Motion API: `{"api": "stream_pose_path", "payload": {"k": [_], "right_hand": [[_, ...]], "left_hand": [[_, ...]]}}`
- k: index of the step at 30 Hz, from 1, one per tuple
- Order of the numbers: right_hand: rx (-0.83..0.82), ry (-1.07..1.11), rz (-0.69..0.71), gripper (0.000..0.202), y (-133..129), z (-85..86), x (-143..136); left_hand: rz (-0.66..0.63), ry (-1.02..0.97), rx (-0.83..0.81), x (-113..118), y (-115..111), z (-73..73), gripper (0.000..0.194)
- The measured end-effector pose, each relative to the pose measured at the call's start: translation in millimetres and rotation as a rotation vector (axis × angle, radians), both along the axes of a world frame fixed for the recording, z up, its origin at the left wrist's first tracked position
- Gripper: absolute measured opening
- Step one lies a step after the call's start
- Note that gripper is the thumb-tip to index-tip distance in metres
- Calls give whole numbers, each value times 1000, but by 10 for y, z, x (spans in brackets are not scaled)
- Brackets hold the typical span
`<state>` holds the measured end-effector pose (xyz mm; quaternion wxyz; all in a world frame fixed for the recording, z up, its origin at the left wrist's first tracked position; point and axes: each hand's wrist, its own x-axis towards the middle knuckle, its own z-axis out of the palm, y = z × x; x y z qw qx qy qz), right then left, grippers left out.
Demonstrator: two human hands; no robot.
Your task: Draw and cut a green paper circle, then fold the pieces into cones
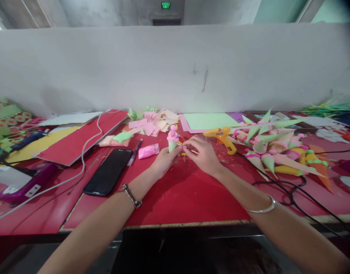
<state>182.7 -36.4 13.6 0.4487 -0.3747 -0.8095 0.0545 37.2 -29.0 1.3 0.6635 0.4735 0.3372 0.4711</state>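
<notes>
My left hand (pixel 167 160) is closed around a small pale green paper cone (pixel 172 145), held upright. Lumpy pink clay (pixel 173 134) sits on the cone's top like a scoop of ice cream. Close beside it, my right hand (pixel 202 154) pinches a tiny bit of pink clay (pixel 184 147) between thumb and fingertips. A pink clay packet (pixel 148 151) lies to the left of my left hand. Beyond my right hand rests a yellow glue gun (pixel 222 137), its black cord running off to the right.
A black phone (pixel 108 171) and a pen (pixel 136 150) lie at left, near a white cable (pixel 83 158) and a red board (pixel 83 137). Paper scraps (pixel 152 123) and green sheets (pixel 209 120) lie at the back. Finished paper cones (pixel 273 146) are heaped at right.
</notes>
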Motion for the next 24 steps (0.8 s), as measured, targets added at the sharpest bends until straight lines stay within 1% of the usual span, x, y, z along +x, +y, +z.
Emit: {"api": "stream_pose_path", "payload": {"k": [2,4,6,8,10,12,15,17,20,24], "right_hand": [[-35,56,3,7,-16,17,-13],[-127,165,20,8,-27,34,-27],[-284,347,71,10,-28,44,-38],[-441,562,150,14,-16,42,-41],[-534,717,214,17,5,28,-36],[-575,786,227,17,29,8,-28],[-616,789,202,18,57,-20,-18],[-593,755,164,18,65,-27,-14],[-444,603,90,14,55,-21,-9],[-236,289,38,12,19,3,2]], "left_hand": [[10,-2,13,4,2,-10,30],[14,-9,15,5,7,-15,29],[32,-29,0,1,18,-12,26],[72,-56,-32,-7,37,-5,25],[93,-76,-69,-16,55,-1,23],[77,-82,-103,-22,62,0,22],[24,-79,-136,-19,48,4,21],[0,-74,-139,-14,33,11,19],[-10,-64,-121,-11,19,17,18],[-23,-56,-90,-18,19,13,18]]}}
